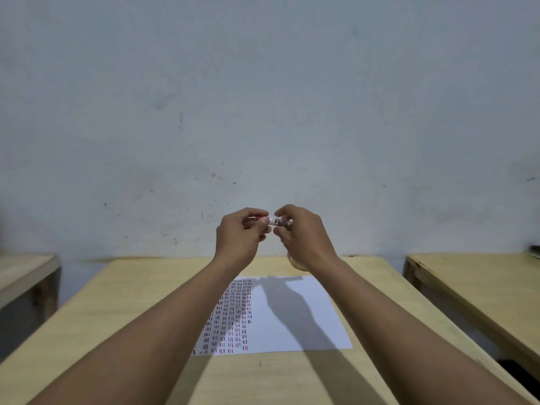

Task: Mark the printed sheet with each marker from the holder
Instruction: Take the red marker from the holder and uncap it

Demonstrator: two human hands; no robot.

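Note:
Both hands are raised above the far end of the wooden table (140, 302). Between them lies a white marker (276, 221), held level. My left hand (241, 235) grips its left end, where a bit of red shows, and my right hand (304, 235) pinches its right end. Below them on the table lies the printed sheet (292, 314), white, with columns of short dark and red dashes down its left part. A small piece of the holder (296, 263) peeks out under my right wrist at the sheet's far edge; most of it is hidden.
A pale wall rises right behind the table. Another wooden table (482, 287) stands to the right across a gap, and a third (26, 273) to the left. My forearms cast shadows over the sheet.

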